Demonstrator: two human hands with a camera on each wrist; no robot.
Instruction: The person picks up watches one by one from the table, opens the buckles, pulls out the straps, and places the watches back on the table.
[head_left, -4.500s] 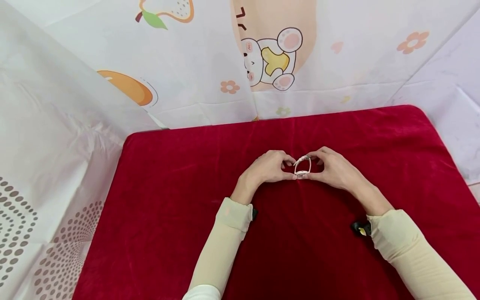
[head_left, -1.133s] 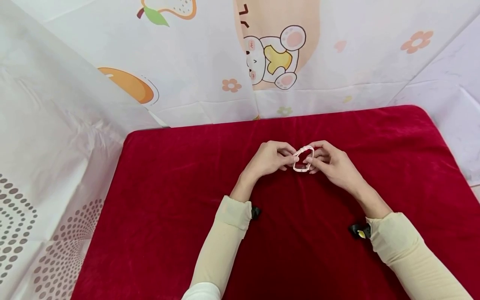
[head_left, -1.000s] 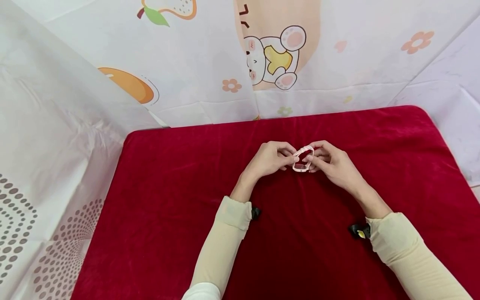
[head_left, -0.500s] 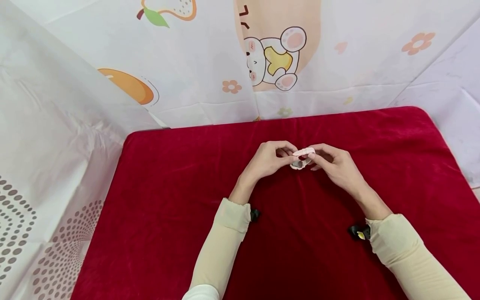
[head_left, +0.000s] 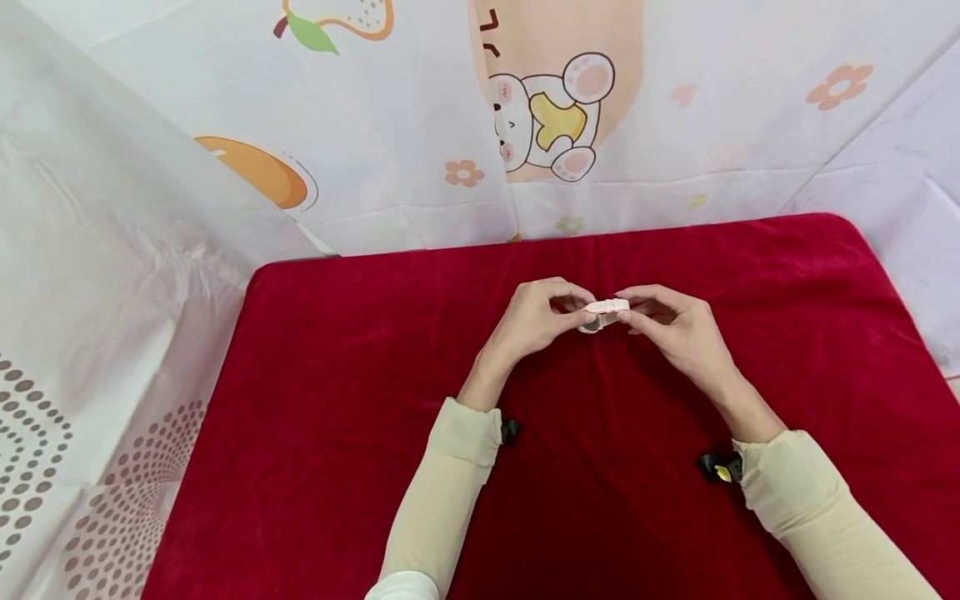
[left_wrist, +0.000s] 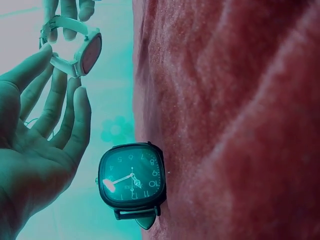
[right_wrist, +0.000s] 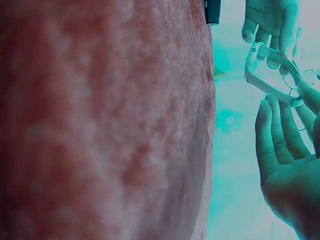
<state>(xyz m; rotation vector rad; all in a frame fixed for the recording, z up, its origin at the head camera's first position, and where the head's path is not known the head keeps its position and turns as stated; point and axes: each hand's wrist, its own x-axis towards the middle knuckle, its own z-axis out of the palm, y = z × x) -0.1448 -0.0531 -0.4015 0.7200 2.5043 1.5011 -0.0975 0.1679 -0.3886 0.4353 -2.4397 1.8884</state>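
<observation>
A pale pink wristwatch (head_left: 607, 307) with its strap closed into a loop is held between both hands above the cloth. My left hand (head_left: 534, 318) pinches its left end between thumb and fingers. At the opposite end, thumb and fingers of my right hand (head_left: 681, 329) grip the strap. The left wrist view shows the round watch case side-on, with the strap (left_wrist: 66, 22) arching away from it. In the right wrist view the strap loop (right_wrist: 270, 89) spans the gap between the hands. Below my left hand there, a black square-faced watch (left_wrist: 132, 175) faces the left wrist camera.
A red velvet cloth (head_left: 360, 358) covers the table. White printed sheeting (head_left: 405, 108) hangs behind and at the sides. Dark devices sit at the left cuff (head_left: 510, 431) and right cuff (head_left: 720, 465).
Both hands have lifted the watch a little and tipped it. Its loop faced me earlier; now the strap lies across the top with the case behind and below. The grips have shifted along the strap.
</observation>
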